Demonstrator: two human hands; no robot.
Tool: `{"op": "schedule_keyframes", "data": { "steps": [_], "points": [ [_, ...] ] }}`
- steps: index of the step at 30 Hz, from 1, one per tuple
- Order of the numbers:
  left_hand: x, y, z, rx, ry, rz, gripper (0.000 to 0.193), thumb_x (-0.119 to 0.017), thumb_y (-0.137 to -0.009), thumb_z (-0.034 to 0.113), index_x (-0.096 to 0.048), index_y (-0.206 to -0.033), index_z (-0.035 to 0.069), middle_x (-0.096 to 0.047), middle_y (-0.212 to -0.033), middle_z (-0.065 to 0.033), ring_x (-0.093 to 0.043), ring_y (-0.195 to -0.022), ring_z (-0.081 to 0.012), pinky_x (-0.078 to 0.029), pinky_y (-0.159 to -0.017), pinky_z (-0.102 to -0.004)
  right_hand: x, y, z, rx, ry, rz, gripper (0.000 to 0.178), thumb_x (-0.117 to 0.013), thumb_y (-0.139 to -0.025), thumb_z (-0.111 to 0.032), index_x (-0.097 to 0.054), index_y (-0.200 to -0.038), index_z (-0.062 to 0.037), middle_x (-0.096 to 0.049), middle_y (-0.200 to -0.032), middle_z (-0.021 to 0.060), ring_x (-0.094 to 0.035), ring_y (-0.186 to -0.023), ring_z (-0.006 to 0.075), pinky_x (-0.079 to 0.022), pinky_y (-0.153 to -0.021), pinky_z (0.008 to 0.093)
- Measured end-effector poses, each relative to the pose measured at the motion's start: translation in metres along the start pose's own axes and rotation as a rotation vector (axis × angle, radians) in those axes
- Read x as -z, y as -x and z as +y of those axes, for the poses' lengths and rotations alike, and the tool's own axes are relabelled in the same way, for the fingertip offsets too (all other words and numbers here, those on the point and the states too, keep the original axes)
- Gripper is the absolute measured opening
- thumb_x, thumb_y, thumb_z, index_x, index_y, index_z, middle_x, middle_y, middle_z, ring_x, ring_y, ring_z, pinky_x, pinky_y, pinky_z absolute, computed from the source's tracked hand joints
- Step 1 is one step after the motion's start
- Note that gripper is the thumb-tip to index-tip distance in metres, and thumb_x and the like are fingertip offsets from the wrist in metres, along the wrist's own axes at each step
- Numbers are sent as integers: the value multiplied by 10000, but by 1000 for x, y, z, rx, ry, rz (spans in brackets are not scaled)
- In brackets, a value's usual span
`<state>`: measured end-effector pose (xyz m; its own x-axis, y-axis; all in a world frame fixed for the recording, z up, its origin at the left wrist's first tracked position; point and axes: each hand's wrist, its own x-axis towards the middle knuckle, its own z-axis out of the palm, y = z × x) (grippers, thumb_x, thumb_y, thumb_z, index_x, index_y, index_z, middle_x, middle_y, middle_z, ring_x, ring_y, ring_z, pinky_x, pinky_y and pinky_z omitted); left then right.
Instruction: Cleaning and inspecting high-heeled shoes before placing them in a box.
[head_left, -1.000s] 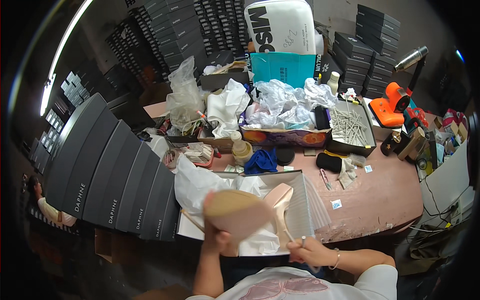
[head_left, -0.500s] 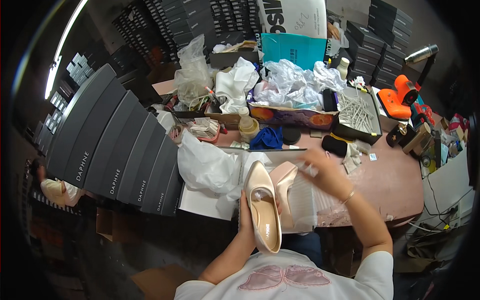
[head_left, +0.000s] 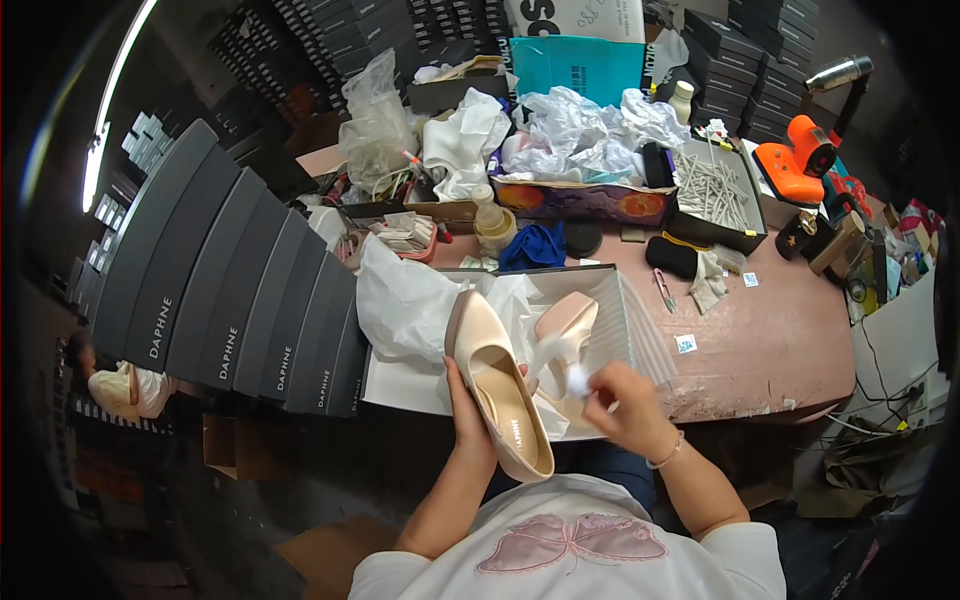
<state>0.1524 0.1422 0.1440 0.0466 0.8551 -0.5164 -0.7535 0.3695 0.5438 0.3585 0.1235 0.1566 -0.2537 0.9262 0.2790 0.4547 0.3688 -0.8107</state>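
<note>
My left hand [head_left: 468, 418] is closed round the side of a beige pointed-toe pump [head_left: 478, 330], its toe pointing away from me and its open top facing up. Thumb and fingers of my right hand [head_left: 632, 408] pinch a small wad of white stuffing paper [head_left: 578, 378], smeared by motion. A second beige pump [head_left: 568, 318] lies partly under it, in an open shoebox [head_left: 410, 392] lined with white tissue paper [head_left: 410, 305]. A translucent ribbed sheet [head_left: 638, 325] covers the box's right side.
Dark grey shoeboxes [head_left: 200, 270] are stacked at the left. Behind the box stand a pump bottle [head_left: 492, 222], a blue cloth [head_left: 533, 246], and a carton [head_left: 590, 200] of crumpled tissue. Tweezers [head_left: 664, 290] lie on the pink table [head_left: 770, 340]; an orange device [head_left: 792, 170] stands far right.
My right hand has moved down and nearer, with white stuffing paper now showing in its fingers. The held pump has tilted and shifted slightly left. Translucent filling seen earlier inside the pump no longer shows.
</note>
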Motion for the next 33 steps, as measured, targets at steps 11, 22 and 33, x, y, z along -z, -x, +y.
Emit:
{"op": "schedule_keyframes", "data": {
  "steps": [11, 22, 33],
  "points": [
    [-4, 7, -36, -53, -63, -60, 731, -312, -949, 665, -410, -1384, 86, -493, -1329, -116, -502, -1207, -246, -429, -1010, -384, -47, -43, -4, 439, 593, -62, 119, -615, -778, -170, -609, -866, -90, -554, -754, 33, -617, -683, 181, -433, -645, 337],
    [21, 9, 3, -107, -35, 34, 806, -345, -878, 750, -513, -1235, 48, -592, -1092, -141, -606, -968, -274, -526, -877, -430, -20, 14, -16, 501, 484, 86, 170, -687, -722, -193, -537, -733, -114, -491, -667, 18, -535, -599, 179, -403, -578, 326],
    [8, 16, -30, -143, -187, -99, 764, -337, -937, 676, -366, -1431, 93, -446, -1406, -91, -433, -1286, -243, -348, -1078, -375, -56, -13, -17, 336, -3, -96, 594, -403, -962, -478, -541, -1113, 80, -545, -1038, 233, -516, -1108, 365, -88, -1132, 609]
  ]
}}
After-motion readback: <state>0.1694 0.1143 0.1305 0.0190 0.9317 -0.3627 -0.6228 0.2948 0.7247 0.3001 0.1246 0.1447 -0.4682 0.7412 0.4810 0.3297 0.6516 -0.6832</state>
